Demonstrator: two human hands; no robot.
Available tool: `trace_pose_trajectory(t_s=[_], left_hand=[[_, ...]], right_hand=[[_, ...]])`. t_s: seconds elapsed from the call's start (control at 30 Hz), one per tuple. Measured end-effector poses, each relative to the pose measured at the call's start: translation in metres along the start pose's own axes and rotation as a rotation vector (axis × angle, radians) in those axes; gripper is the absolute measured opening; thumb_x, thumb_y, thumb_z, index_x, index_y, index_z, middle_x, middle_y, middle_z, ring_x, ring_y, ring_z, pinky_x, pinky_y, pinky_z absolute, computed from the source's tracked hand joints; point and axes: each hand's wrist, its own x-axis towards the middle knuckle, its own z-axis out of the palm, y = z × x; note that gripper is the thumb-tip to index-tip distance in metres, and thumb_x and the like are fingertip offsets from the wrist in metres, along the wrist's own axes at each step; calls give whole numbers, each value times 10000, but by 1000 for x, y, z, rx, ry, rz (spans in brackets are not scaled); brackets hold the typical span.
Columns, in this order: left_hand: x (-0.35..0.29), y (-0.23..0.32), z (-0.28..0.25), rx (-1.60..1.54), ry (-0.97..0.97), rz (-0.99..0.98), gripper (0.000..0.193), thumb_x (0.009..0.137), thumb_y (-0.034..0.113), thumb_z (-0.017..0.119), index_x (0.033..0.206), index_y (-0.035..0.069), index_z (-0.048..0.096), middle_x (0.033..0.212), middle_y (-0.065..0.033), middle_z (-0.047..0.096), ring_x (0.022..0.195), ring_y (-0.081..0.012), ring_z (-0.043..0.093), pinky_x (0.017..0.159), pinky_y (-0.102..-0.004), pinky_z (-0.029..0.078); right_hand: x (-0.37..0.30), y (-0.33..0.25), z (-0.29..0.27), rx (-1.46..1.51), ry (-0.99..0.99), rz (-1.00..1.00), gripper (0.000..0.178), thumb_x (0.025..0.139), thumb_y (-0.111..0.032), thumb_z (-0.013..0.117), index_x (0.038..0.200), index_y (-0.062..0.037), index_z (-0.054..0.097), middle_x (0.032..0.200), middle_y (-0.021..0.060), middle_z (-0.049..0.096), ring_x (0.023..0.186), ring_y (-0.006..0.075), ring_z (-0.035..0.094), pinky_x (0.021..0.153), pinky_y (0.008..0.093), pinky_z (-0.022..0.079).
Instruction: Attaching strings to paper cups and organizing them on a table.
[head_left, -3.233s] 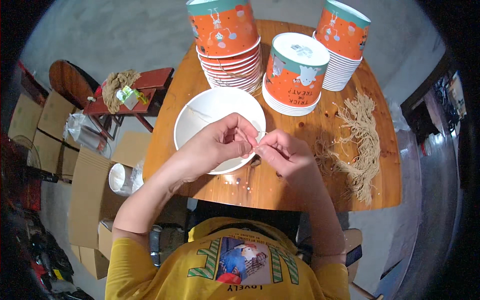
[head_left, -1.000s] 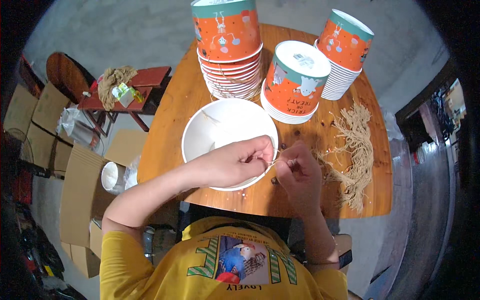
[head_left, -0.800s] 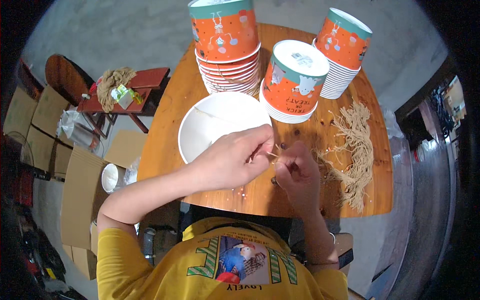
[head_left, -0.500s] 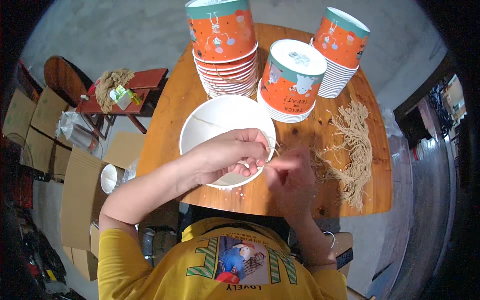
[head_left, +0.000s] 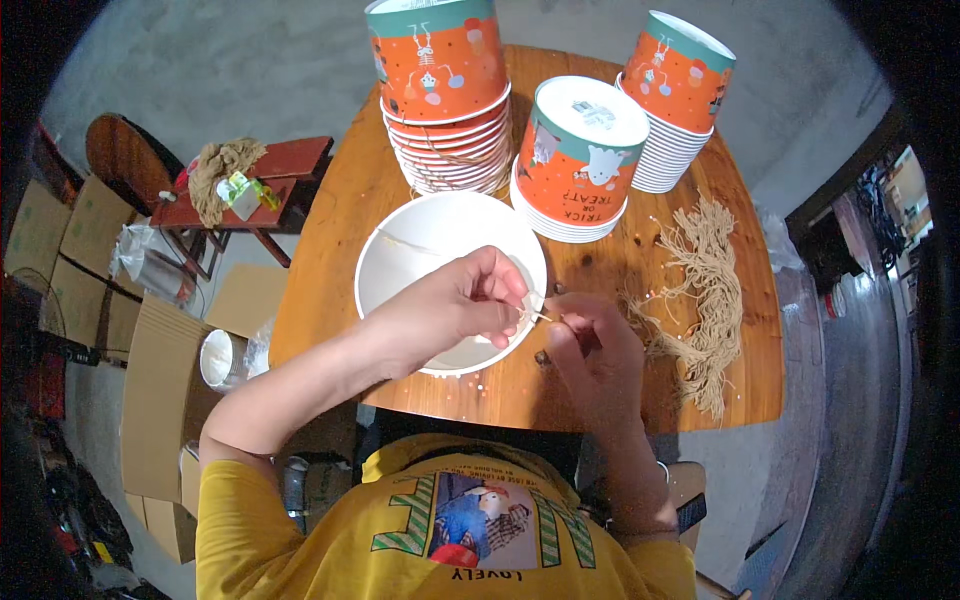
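Note:
A white paper bucket (head_left: 400,222) faces me with its open mouth near the table's front edge, and a thin cord (head_left: 402,243) runs across its inside. Over the bucket's right rim, my left hand (head_left: 440,305) is closed in a pinch on a short pale length of string (head_left: 541,316). Just right of it, my right hand (head_left: 608,355) pinches the same string's other end between thumb and forefinger. The fingertips of both hands nearly meet; the exact loop or knot between them is too small to make out.
An orange bucket stack (head_left: 437,75) with cords stands at the back left, a shorter stack (head_left: 580,165) at the middle, another (head_left: 678,85) behind right. A tan cord bundle (head_left: 715,300) lies on the wooden table (head_left: 320,300) at right. Cardboard (head_left: 165,390) and a red bench (head_left: 295,155) are left.
My right hand has turned and its fingers have opened up somewhat from a tighter curl, showing the string between the hands. My left fingers have shifted slightly; the bucket stays about where it was.

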Motion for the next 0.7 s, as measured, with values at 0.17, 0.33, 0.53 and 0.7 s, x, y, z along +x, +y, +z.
trace_pose_trajectory(t_s=[0.17, 0.33, 0.53, 0.7], left_hand=[[-11, -4, 19, 1045, 267, 676, 197, 825, -18, 561, 985, 30, 457, 837, -132, 469, 786, -290, 538, 654, -353, 465], [-18, -2, 28, 1259, 215, 793, 269, 782, 32, 611, 1001, 29, 454, 858, -139, 447, 834, -326, 515, 665, -414, 444], [-15, -3, 19, 940, 242, 610, 254, 848, -20, 598, 1059, 17, 463, 933, -110, 518, 849, -225, 604, 705, -326, 507], [-16, 3, 16, 869, 181, 509, 272, 874, -10, 568, 1129, 11, 475, 981, -94, 523, 865, -168, 603, 750, -291, 527]], right_hand=[[11, -5, -2, -156, -53, -186, 210, 823, -96, 675, 1009, -95, 578, 847, 79, 616, 633, 201, 607, 550, 309, 502], [11, 0, 3, -169, -18, -242, 213, 791, -97, 705, 960, -102, 576, 852, 67, 626, 649, 220, 618, 552, 324, 508], [14, -13, 5, -205, -28, -34, 136, 778, -73, 692, 893, -78, 619, 818, 65, 615, 658, 200, 621, 563, 325, 503], [16, -16, 6, -186, -21, -18, 85, 776, -76, 683, 854, -70, 649, 792, 78, 600, 654, 199, 620, 573, 322, 498]])
